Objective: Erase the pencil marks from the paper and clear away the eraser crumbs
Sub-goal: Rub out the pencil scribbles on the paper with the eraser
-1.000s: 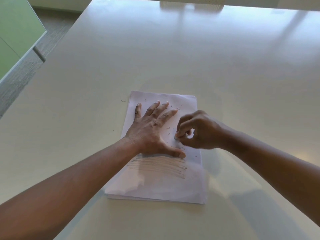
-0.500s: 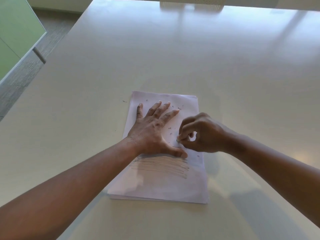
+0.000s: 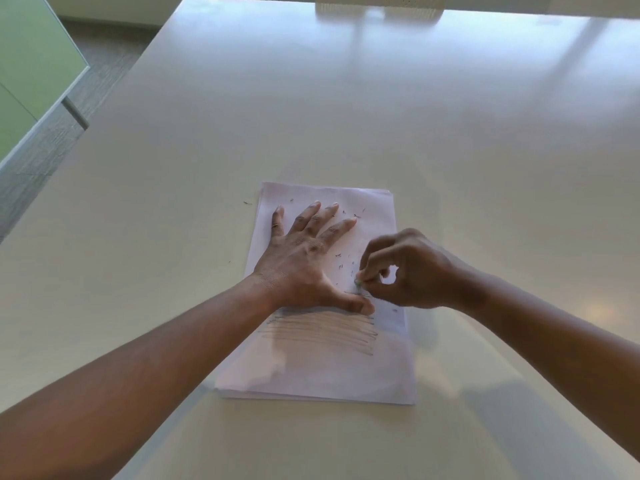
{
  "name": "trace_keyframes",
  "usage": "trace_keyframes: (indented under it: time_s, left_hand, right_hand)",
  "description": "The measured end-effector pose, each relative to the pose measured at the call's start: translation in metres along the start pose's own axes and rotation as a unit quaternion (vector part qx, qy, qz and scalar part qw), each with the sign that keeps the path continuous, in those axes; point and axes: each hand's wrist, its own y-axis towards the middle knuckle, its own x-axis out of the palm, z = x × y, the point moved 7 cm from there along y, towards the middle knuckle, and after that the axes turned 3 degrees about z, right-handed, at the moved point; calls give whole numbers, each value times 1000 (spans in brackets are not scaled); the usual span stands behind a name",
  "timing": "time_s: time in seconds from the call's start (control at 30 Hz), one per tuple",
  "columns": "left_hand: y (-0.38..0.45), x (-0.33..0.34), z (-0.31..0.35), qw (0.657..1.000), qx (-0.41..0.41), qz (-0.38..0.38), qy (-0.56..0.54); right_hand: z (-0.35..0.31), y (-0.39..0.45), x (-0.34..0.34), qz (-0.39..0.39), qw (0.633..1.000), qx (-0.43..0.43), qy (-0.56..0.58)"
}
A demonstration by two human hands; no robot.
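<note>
Since a second ago, my right hand (image 3: 412,271) has slid a little toward me and to the right on the paper (image 3: 322,372), and it now sits just past the tip of my left thumb. My left hand (image 3: 304,261) has stayed where it was.

My left hand lies flat on the upper half of the paper, with its fingers straight and spread, pressing the sheet down. It holds nothing.

My right hand has its fingers curled, and its fingertips are pinched together on something tiny that touches the paper. I think it is the eraser (image 3: 358,280), but it is too small and too hidden for me to be sure.

I see the paper lying on the pale table (image 3: 346,116), with its long side pointing away from me. It looks like a thin stack of sheets. Gray pencil marks (image 3: 322,332) run side to side in a band just below my left thumb. Small dark eraser crumbs (image 3: 341,261) lie on the paper between my two hands and near my left fingertips. A few crumbs lie on the table just left of the paper.

At the far left stands a green panel (image 3: 31,64) above a gray floor (image 3: 52,147).
</note>
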Motion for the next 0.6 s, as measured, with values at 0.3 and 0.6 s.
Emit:
trace_keyframes:
  time_s: [0.3, 0.6]
  left_hand:
    - [0, 1, 0, 1000, 0, -6, 9]
    - [1, 2, 0, 1000, 0, -10, 8]
  right_hand:
    - [19, 17, -14, 85, 995, 33, -28]
    - [21, 21, -13, 71, 997, 25, -29]
